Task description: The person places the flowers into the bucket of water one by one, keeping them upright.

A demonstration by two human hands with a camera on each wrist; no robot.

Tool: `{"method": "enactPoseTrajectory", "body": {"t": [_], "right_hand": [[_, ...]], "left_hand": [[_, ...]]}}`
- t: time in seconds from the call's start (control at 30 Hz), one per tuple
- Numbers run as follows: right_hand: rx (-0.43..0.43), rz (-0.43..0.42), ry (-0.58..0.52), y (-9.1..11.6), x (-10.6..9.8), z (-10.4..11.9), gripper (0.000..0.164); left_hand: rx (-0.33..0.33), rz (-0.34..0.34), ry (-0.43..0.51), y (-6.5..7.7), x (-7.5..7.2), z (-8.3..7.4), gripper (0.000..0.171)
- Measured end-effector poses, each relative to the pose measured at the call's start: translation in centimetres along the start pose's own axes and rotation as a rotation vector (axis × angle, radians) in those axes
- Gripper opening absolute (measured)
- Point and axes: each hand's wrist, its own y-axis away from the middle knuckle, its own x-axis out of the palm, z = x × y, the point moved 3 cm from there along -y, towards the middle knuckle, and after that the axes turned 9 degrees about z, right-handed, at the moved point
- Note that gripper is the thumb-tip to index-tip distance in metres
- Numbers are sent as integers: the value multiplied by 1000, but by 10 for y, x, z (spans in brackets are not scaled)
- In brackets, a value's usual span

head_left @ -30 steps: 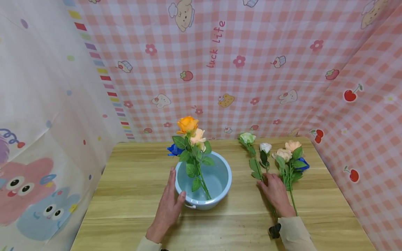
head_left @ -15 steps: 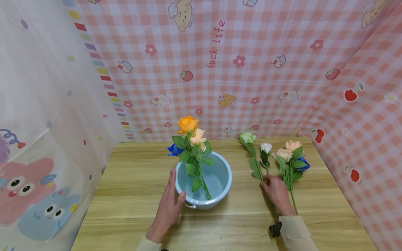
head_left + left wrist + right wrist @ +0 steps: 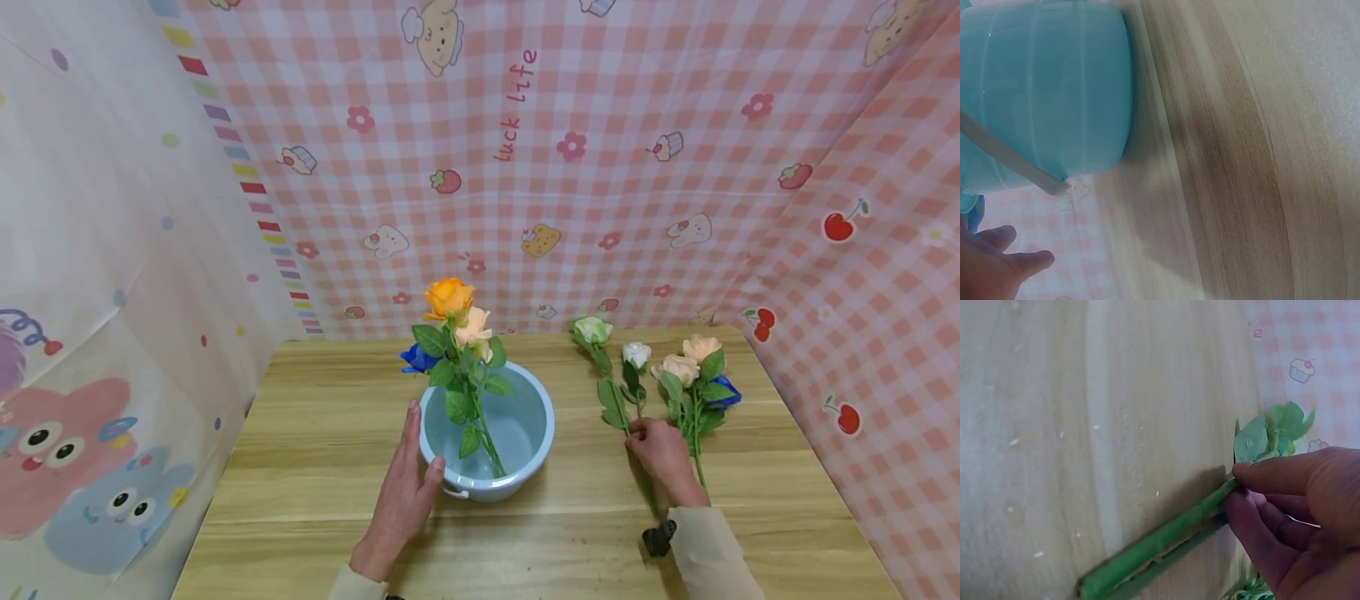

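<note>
Right hand (image 3: 663,454) pinching pale-green rose (image 3: 611,402) mid-stem; I'd guess light, springy, bloom (image 3: 594,331) delicate, so best hold's there. Left hand (image 3: 405,492) straight-fingered, at bucket's (image 3: 542,446) 8 o'clock.

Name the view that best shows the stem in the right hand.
The right wrist view: the green stem appears close up, pinched by the right hand. The head view shows it smaller, partly covered by the hand; the left wrist view lacks it.

A light-brown wood-grain table (image 3: 315,467) bears a round, glossy pale-blue bucket (image 3: 495,492); to its right lie a long-stemmed pale-green rose (image 3: 593,331), a white rose (image 3: 637,355), two peach roses (image 3: 678,369) and a deep-blue rose (image 3: 726,393).
</note>
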Motion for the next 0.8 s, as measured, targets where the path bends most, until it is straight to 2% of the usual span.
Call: {"method": "enactPoseTrajectory", "body": {"t": [0.37, 0.8], "right_hand": [[13, 28, -156, 5, -4, -4, 26], [69, 43, -440, 15, -9, 1, 34]], "left_hand": [[-12, 8, 9, -1, 0, -1, 83], [5, -1, 16, 0, 0, -1, 81]]}}
